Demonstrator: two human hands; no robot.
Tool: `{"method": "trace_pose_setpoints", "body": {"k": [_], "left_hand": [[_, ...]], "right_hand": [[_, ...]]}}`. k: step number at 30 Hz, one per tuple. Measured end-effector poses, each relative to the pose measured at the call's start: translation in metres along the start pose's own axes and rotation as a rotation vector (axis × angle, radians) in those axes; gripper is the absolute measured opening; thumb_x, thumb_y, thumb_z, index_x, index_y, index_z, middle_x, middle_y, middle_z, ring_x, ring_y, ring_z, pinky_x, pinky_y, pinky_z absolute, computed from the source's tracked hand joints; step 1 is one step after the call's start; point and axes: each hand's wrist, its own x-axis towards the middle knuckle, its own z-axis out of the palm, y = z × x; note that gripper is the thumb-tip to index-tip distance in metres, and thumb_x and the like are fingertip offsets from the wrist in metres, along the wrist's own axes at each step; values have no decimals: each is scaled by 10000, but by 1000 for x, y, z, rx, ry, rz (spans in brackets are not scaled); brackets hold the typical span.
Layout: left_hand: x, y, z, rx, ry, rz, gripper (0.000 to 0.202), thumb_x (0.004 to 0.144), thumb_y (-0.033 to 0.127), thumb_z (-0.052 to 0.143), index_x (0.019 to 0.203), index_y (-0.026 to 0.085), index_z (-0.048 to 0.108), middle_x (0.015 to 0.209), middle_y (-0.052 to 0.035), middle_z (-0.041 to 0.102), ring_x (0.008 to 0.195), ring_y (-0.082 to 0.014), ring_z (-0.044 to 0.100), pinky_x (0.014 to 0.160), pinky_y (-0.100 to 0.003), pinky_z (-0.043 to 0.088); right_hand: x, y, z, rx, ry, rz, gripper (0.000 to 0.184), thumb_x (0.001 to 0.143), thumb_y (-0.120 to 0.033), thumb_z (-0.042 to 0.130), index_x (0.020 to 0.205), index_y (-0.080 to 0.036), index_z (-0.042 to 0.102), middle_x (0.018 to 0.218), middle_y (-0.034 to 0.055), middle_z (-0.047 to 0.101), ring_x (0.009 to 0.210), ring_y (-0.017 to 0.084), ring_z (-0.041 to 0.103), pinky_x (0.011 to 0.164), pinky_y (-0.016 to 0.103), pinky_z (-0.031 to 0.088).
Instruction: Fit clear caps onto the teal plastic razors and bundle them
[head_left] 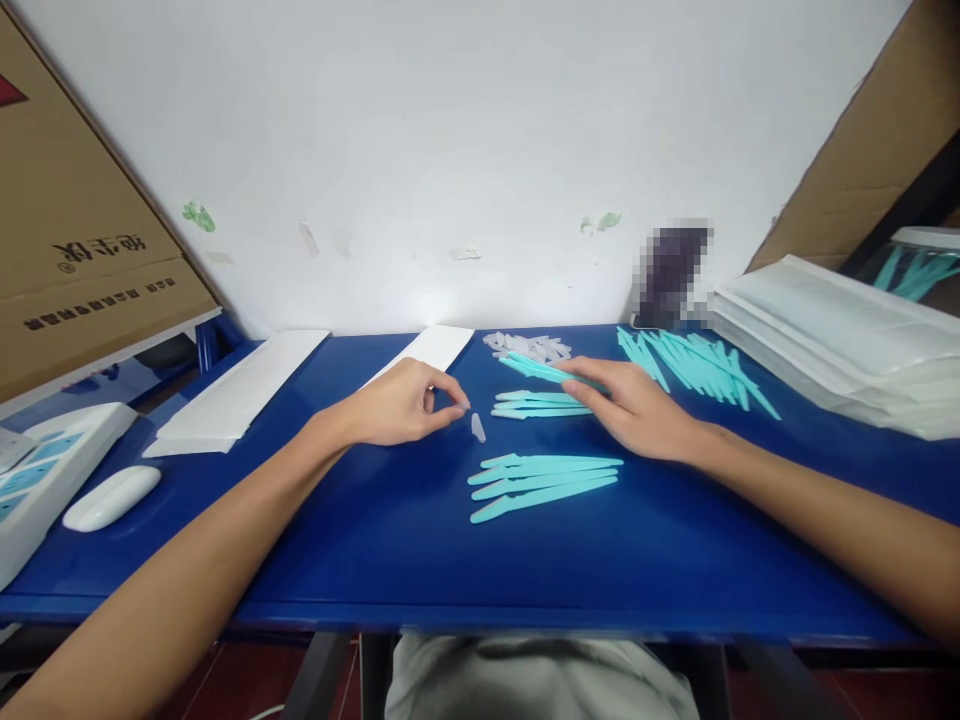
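Several turquoise eyebrow razors [532, 366] are held at their handles by my right hand [637, 405], their blade ends pointing left. My left hand [409, 402] is closed in a pinch, thumb against forefinger; whether anything small sits between the tips is hard to see. Just below those fingertips is a small translucent blade cap [478, 428], apart from the hand. Beneath my right hand lie more turquoise razors [536, 405], partly covered by it. Nearer me, another group of razors [544, 482] lies side by side. A heap of translucent caps [529, 347] is behind the held razors.
A larger pile of turquoise razors [690, 365] lies at the back right, beside stacked clear plastic bags [840, 330]. White strips [240, 395] and a white oval case [112, 498] are on the left. Cardboard [97, 190] flanks the blue table [420, 560].
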Motion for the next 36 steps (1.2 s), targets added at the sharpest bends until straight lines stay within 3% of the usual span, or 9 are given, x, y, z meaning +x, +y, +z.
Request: {"method": "trace_pose_setpoints", "body": {"k": [3, 6, 8, 11, 13, 19, 24, 28, 36], "left_hand": [[-2, 1, 1, 37, -62, 95, 242, 896, 333, 619, 1020, 203, 781, 960, -53, 769, 555, -111, 638, 584, -249, 511], [-3, 4, 2, 64, -129, 204, 217, 895, 261, 604, 995, 233, 795, 1338, -55, 656, 712, -122, 698, 652, -255, 537], [-3, 4, 2, 79, -170, 250, 204, 882, 219, 615, 971, 236, 799, 1394, -45, 620, 866, -160, 718, 746, -274, 546], [-3, 2, 2, 95, -194, 280, 161, 874, 195, 646, 948, 223, 787, 1304, -45, 680, 1095, -213, 673, 897, -306, 518], [-2, 0, 4, 100, -184, 284, 144, 887, 197, 654, 958, 220, 777, 1251, -46, 705, 1132, -215, 651, 926, -312, 504], [7, -8, 17, 137, -100, 330, 222, 990, 212, 562, 1102, 211, 753, 1219, -69, 702, 1048, -191, 674, 902, -299, 506], [12, -11, 30, 110, -10, 387, 196, 983, 221, 590, 1080, 189, 757, 1104, -76, 742, 980, -183, 697, 871, -290, 516], [12, -8, 34, -44, 22, 281, 191, 919, 233, 688, 1097, 181, 731, 984, -51, 779, 886, -166, 729, 809, -266, 548], [13, 2, 36, -140, 46, 111, 128, 845, 260, 761, 940, 176, 777, 900, -43, 789, 811, -171, 734, 717, -250, 558]], "right_hand": [[0, 1, 0, -39, -10, -8, 412, 1022, -409, 400, 1225, -167, 665, 1226, 103, 716, 1093, 272, 673, 912, 373, 496], [0, 3, 0, -58, -23, -31, 417, 1025, -407, 394, 1227, -164, 666, 1227, 105, 715, 1090, 269, 674, 919, 376, 497], [-1, 4, 1, -72, -33, -49, 424, 1026, -413, 387, 1223, -166, 669, 1211, 105, 718, 1066, 266, 681, 902, 374, 503], [0, 5, 1, -86, -38, -59, 434, 1027, -418, 378, 1228, -162, 665, 1205, 108, 719, 1057, 265, 682, 888, 373, 508], [0, 3, -1, -98, -61, -52, 433, 1027, -406, 372, 1223, -153, 664, 1197, 110, 721, 1056, 267, 681, 882, 377, 510], [0, -4, -17, -183, -300, -91, 416, 1020, -364, 365, 1284, -196, 638, 1212, 101, 723, 1028, 279, 694, 847, 413, 527], [0, -3, -24, -221, -367, -126, 413, 1010, -347, 391, 1309, -211, 641, 1227, 99, 724, 1032, 288, 701, 833, 430, 546], [-1, -4, -25, -246, -390, -122, 447, 1024, -345, 352, 1331, -183, 633, 1322, 102, 677, 1131, 301, 665, 903, 480, 530], [-1, -9, -21, -239, -402, -139, 422, 1027, -321, 367, 1321, -207, 648, 1193, 93, 725, 1034, 262, 693, 844, 412, 532]]}}
